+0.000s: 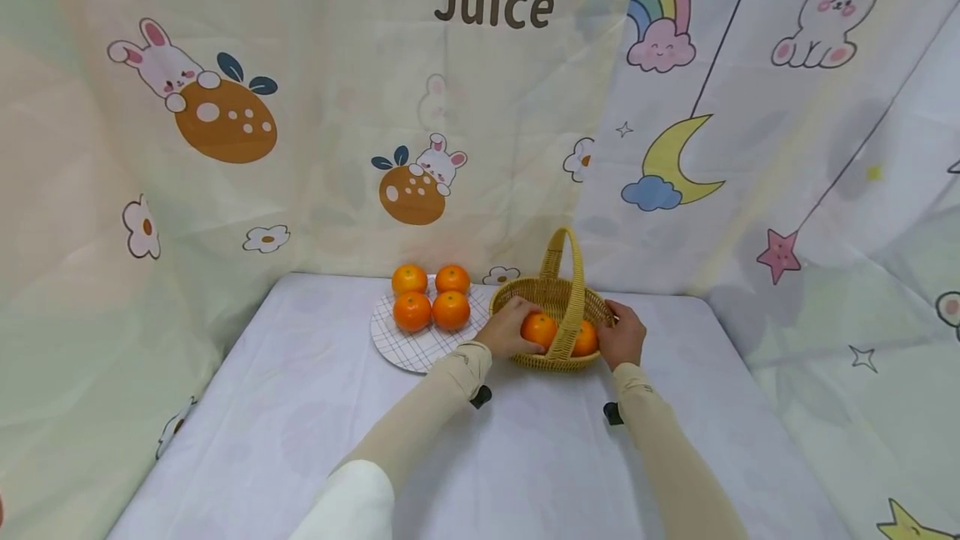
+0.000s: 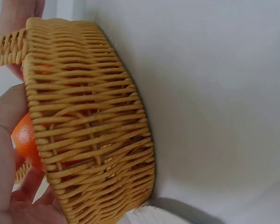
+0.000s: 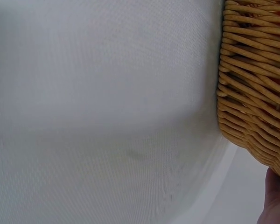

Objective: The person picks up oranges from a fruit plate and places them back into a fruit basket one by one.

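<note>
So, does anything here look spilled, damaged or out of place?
Nothing stands out. The basket sits upright with two oranges inside, the left hand grips one, the right hand holds the rim, and four oranges sit neatly on the plate.

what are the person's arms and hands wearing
Both arms are in snug beige sleeves that end at the wrists, and the left hand and right hand are bare, with no gloves. A small black device sits under each wrist. Near the left elbow the sleeve gives way to white fabric.

Second orange (image 1: 586,339) half hidden behind basket handle (image 1: 568,290); right fingers hidden by rim.
</note>
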A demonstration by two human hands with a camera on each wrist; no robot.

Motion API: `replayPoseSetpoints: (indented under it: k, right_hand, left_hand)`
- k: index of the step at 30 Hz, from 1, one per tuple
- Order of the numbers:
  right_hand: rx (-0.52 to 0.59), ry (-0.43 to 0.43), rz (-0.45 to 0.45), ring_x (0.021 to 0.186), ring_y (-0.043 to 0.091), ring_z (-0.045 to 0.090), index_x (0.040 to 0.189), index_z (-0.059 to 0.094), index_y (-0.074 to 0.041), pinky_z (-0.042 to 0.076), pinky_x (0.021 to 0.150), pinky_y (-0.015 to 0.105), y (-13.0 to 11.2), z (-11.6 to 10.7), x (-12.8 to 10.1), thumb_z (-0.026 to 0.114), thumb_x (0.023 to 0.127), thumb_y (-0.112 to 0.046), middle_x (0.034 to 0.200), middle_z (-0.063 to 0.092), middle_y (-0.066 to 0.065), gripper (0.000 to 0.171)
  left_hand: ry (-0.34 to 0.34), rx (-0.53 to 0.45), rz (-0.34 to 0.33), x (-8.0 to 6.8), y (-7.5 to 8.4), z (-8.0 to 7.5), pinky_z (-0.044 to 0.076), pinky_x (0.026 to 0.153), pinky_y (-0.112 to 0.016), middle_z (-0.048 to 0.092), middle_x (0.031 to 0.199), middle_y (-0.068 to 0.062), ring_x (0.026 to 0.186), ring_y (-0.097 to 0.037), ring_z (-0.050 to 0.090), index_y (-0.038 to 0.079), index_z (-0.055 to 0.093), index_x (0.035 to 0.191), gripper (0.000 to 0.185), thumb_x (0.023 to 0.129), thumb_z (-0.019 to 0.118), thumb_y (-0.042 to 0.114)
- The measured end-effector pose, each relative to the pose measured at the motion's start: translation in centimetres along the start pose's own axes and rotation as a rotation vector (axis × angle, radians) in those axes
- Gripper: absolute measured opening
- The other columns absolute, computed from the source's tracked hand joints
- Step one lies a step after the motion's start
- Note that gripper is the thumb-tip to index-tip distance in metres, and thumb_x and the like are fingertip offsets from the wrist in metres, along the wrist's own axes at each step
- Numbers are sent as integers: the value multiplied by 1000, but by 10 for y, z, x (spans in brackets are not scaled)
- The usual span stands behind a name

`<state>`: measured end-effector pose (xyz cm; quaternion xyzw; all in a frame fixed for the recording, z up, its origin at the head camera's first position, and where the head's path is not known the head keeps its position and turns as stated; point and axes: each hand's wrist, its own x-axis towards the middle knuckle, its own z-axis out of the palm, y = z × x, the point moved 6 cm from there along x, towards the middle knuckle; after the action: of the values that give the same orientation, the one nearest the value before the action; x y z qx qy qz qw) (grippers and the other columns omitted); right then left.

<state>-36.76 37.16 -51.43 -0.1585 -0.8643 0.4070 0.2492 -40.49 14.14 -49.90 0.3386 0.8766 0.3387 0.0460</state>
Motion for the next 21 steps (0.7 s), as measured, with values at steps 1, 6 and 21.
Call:
replayPoseSetpoints:
  k: [1,6,21]
  right_hand:
    - [2,3,1,119,36,54,133,57,0,47,97,49,0,0,0,59,91,4,129,57,20,42]
    - [3,10,3,118,35,55,132,58,-1,48,97,49,1,0,0,57,92,3,129,58,19,41]
    - [8,9,-1,119,36,54,133,58,-2,48,97,50,2,1,1,59,91,1,128,57,19,42]
  left_hand:
    - [-2,6,-2,0,0,1,49,95,-34,44,125,1,110,-16,53,17,53,135,68,78,83,36]
    - [-1,40,-4,0,1,3,50,93,-33,44,124,2,107,-16,55,18,52,136,67,79,81,40]
    - [-43,131,-49,4,5,3,51,89,-32,47,119,-1,99,-17,57,16,53,136,72,76,82,45]
